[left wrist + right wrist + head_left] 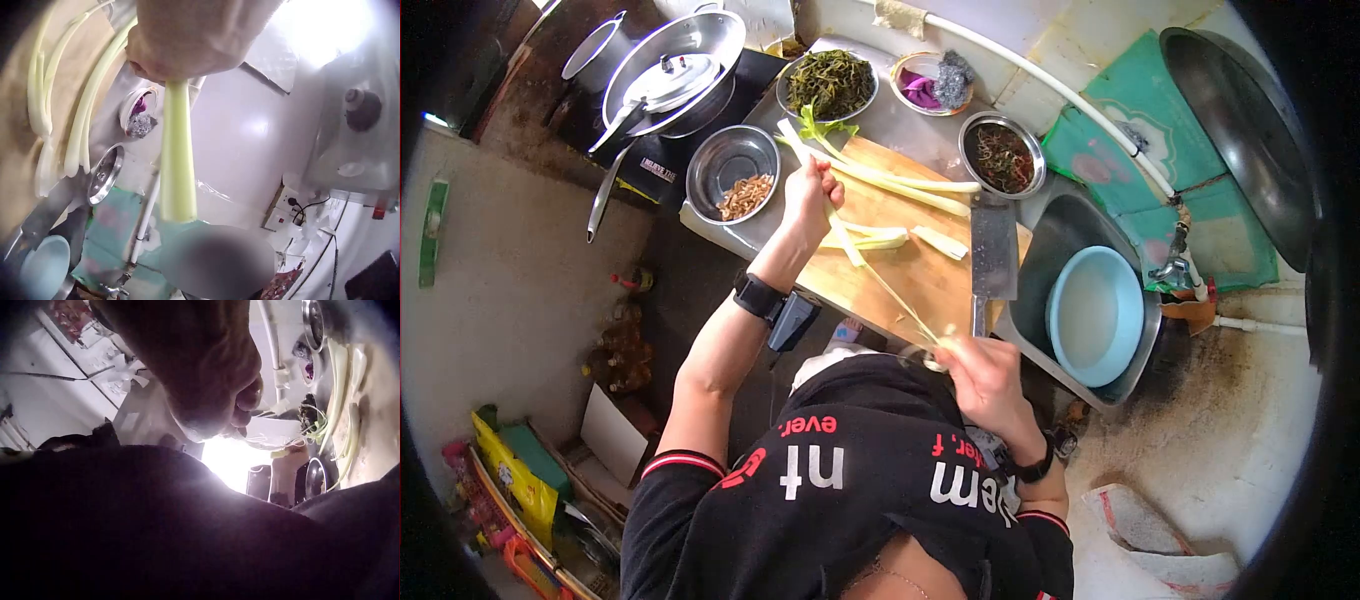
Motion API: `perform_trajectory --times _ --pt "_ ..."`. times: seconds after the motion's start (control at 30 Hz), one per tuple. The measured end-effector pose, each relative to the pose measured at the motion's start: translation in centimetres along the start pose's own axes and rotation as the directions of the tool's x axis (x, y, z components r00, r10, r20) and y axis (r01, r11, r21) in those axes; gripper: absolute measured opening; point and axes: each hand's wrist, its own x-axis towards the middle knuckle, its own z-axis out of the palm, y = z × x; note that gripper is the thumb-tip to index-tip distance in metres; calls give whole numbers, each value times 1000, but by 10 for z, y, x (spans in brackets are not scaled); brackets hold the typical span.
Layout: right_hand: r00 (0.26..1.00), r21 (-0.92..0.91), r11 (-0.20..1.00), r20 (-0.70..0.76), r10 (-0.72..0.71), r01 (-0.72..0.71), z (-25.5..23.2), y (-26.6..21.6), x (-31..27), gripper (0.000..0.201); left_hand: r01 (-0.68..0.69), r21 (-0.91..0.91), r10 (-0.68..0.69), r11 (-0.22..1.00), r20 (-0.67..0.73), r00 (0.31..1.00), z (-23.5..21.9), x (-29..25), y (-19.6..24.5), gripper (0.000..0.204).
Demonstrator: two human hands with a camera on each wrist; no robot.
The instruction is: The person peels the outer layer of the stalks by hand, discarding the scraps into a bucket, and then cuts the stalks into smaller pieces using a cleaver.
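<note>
My left hand [808,198] grips a pale green celery stalk [178,156] above the wooden cutting board [850,290]. The stalk's cut end juts out below the fist in the left wrist view. Near my body, my right hand [985,375] pinches thin celery strings [898,298], which run taut from the stalk's lower end. More celery stalks [900,183] lie across the back of the board, with shorter celery pieces [940,242] in front of them. A cleaver [995,250] lies along the board's right side, handle toward me.
Behind the board stand a bowl of dark green leaves [832,85] and a metal bowl of reddish-brown strands [1000,160]. A metal bowl [718,152] with small brown pieces is at left. On the right, a blue basin [1057,318] sits in the sink [1040,225].
</note>
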Motion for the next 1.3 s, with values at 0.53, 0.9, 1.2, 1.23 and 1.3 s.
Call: perform_trajectory --times 0.53,0.9,1.2,1.23,1.3 --pt "858 64 915 -327 395 -397 -35 21 -49 14 -211 532 14 820 350 937 24 -25 6 30" --pt "813 -242 856 -505 291 -456 -50 30 -97 7 -838 493 -240 -234 806 541 21 -8 -12 23" --pt "720 -80 838 -560 410 -540 -47 27 -126 8 -808 559 -287 -184 756 589 13 6 -39 23" --pt "713 -59 840 -562 418 -539 -46 26 -130 7 -795 562 -296 -229 737 607 12 9 -38 24" --pt "681 -33 827 -587 438 -561 -46 24 -137 7 -860 393 -208 -325 858 471 10 10 -37 25"
